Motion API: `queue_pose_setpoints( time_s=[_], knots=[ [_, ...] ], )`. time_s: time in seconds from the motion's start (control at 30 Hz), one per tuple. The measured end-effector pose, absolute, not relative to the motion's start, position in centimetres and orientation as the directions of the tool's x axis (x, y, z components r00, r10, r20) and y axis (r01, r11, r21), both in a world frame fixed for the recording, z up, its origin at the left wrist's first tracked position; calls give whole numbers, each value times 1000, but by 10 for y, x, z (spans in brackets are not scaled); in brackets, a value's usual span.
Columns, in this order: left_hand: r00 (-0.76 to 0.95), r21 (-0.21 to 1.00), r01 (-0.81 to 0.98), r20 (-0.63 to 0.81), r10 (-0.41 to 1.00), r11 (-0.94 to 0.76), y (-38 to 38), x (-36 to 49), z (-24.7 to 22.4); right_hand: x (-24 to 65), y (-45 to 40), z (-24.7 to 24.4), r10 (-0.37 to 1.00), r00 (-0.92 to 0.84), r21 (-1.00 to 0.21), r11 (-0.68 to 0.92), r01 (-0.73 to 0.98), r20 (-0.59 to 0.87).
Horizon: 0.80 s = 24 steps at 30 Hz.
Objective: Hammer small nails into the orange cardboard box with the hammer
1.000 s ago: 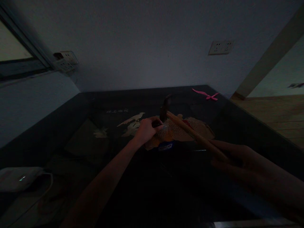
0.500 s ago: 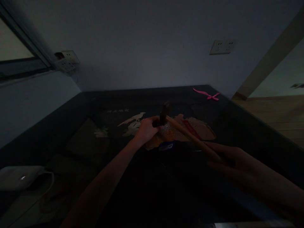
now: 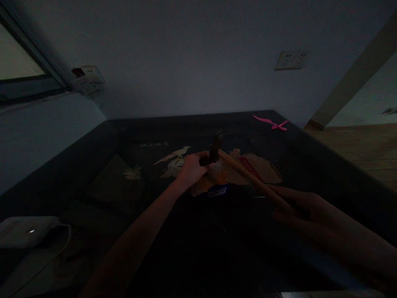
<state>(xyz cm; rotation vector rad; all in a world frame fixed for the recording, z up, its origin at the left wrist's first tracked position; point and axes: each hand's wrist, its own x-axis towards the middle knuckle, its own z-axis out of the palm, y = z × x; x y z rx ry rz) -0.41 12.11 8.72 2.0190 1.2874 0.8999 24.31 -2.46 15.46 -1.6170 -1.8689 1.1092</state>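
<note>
Two hands in play, and we're looking at one hammer (image 3: 245, 173)! The right hand (image 3: 299, 211) has its grip wrapped around the wooden handle, low down, and the single dark head sits right beside the left hand (image 3: 190, 170), at its thumb and fingertips. That left grip is curled, but in this gloom we can't tell whether it pinches anything. Under the hammer, in the middle of the tabletop (image 3: 182, 252), we have what looks like one speckled packet (image 3: 221, 174), tan and orange, with one red band and one blue label (image 3: 218, 191) at its near edge. One pale bird picture (image 3: 173, 159) shows just beyond the left hand. Up at the far right corner, one pink ribbon (image 3: 274, 123). Over at our near left, one white box (image 3: 29, 231) with one cable (image 3: 68, 236).
</note>
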Motion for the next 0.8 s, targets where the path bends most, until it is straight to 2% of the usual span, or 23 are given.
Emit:
queue_pose_setpoints(
  time_s=[0.1, 0.3, 0.47, 0.67, 0.8],
  knots=[
    [298, 763, 536, 230, 926, -362, 119, -3, 89, 243, -27, 157, 952, -236, -819, -27, 573, -196],
    [309, 756, 543, 226, 924, -366, 120, -3, 87, 243, -26, 156, 962, -218, -800, -3, 600, -167],
    [288, 762, 549, 214, 933, -344, 117, -2, 91, 247, -27, 156, 948, -245, -823, -30, 568, -204],
    [309, 754, 540, 235, 921, -374, 120, -4, 89, 243, -25, 152, 961, -232, -831, 5, 557, -150],
    [297, 763, 541, 218, 930, -352, 120, -3, 90, 243, -26, 155, 957, -231, -831, -19, 555, -176]
  ],
)
